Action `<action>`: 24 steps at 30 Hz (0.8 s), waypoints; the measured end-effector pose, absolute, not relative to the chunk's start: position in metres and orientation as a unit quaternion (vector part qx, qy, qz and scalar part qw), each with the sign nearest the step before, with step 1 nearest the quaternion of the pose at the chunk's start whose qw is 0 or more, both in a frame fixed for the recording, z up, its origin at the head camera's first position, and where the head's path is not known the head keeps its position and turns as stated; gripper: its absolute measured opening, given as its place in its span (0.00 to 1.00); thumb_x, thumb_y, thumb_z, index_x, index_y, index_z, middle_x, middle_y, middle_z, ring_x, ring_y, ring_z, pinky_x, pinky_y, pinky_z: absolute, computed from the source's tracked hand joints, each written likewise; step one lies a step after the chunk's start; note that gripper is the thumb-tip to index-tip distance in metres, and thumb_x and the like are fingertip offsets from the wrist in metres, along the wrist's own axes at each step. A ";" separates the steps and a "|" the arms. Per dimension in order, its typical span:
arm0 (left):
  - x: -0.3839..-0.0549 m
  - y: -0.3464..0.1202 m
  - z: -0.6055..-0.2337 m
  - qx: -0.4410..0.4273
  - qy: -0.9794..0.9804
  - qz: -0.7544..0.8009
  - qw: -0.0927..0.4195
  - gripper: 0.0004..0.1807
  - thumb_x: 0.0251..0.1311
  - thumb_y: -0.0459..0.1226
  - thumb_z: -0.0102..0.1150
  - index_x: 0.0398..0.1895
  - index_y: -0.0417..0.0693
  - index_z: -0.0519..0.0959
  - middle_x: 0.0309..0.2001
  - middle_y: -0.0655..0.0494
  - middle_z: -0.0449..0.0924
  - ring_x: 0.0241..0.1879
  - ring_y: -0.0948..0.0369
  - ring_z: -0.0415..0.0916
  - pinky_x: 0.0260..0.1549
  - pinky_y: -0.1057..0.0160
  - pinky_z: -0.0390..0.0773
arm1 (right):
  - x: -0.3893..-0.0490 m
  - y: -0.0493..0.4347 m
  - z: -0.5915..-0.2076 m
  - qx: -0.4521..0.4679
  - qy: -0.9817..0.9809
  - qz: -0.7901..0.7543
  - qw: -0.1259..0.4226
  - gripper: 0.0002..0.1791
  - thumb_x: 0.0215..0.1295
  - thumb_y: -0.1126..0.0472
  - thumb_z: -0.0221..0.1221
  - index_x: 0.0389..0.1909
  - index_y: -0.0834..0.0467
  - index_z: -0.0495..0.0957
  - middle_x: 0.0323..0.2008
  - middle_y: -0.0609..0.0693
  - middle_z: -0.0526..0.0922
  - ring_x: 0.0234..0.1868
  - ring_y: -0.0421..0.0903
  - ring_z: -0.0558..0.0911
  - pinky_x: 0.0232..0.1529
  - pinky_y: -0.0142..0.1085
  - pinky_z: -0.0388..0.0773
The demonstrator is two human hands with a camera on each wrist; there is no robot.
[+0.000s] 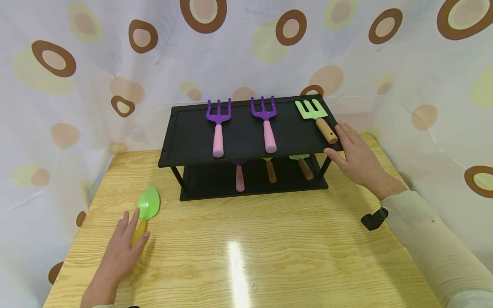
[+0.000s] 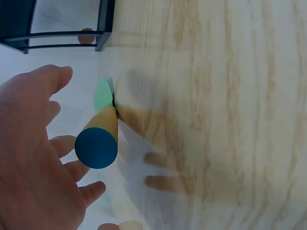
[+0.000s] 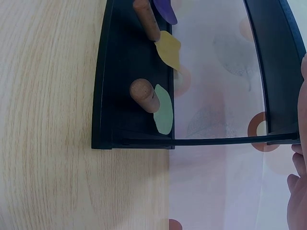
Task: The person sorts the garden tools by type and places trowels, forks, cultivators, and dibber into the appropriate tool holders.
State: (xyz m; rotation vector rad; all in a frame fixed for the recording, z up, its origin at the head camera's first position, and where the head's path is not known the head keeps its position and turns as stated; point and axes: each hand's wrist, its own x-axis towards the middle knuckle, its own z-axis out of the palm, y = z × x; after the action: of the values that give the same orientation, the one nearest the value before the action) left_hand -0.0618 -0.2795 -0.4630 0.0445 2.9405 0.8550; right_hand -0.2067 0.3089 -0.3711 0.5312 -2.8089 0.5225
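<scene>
On the left of the table lies a hand trowel (image 1: 149, 202) with a green blade and a yellow handle. My left hand (image 1: 120, 252) hovers over that handle, fingers spread, thumb to its right. Seen in the left wrist view, the handle's blue end (image 2: 96, 148) points at the camera beside the fingers. My right hand (image 1: 356, 156) rests at the right front corner of a black two-tier rack (image 1: 242, 137), its fingers extended along the side. Near it on the top tier lies a light green garden fork (image 1: 326, 129) with a wooden handle.
Two purple hand forks (image 1: 218, 139) (image 1: 269, 136) with pink handles lie on the top tier. Below are a pink-handled tool (image 1: 240, 177) and two wooden-handled tools (image 1: 271, 171) (image 1: 306, 169). A patterned curtain (image 1: 239, 51) hangs behind the wooden table (image 1: 292, 239).
</scene>
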 end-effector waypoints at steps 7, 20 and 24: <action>-0.061 -0.277 -0.472 0.039 0.964 0.258 0.052 0.41 0.62 0.53 0.44 0.71 0.56 0.35 0.70 0.39 0.29 0.66 0.33 0.30 0.55 0.29 0.42 | -0.207 0.309 -0.371 0.180 -0.961 0.177 0.115 0.40 0.66 0.42 0.43 0.70 0.58 0.38 0.71 0.54 0.41 0.71 0.52 0.41 0.68 0.51 0.43; -0.059 -0.275 -0.481 0.085 0.960 0.265 0.040 0.38 0.64 0.42 0.46 0.69 0.40 0.40 0.69 0.33 0.32 0.65 0.33 0.33 0.58 0.33 0.45 | -0.207 0.309 -0.370 0.176 -0.962 0.178 0.109 0.41 0.66 0.42 0.43 0.70 0.57 0.37 0.71 0.54 0.40 0.71 0.52 0.41 0.68 0.52 0.43; -0.059 -0.273 -0.482 0.092 0.959 0.267 0.025 0.37 0.63 0.40 0.47 0.69 0.37 0.43 0.69 0.34 0.35 0.66 0.35 0.35 0.59 0.35 0.47 | -0.207 0.309 -0.371 0.175 -0.962 0.177 0.110 0.40 0.66 0.42 0.42 0.70 0.57 0.37 0.71 0.55 0.41 0.71 0.53 0.41 0.68 0.52 0.43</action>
State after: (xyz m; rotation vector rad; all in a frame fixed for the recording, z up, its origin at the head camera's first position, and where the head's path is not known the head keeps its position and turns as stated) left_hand -0.0588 -0.2731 -0.4818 0.2854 2.9666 0.8245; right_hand -0.2072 0.3085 -0.3714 0.5154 -2.8290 0.5200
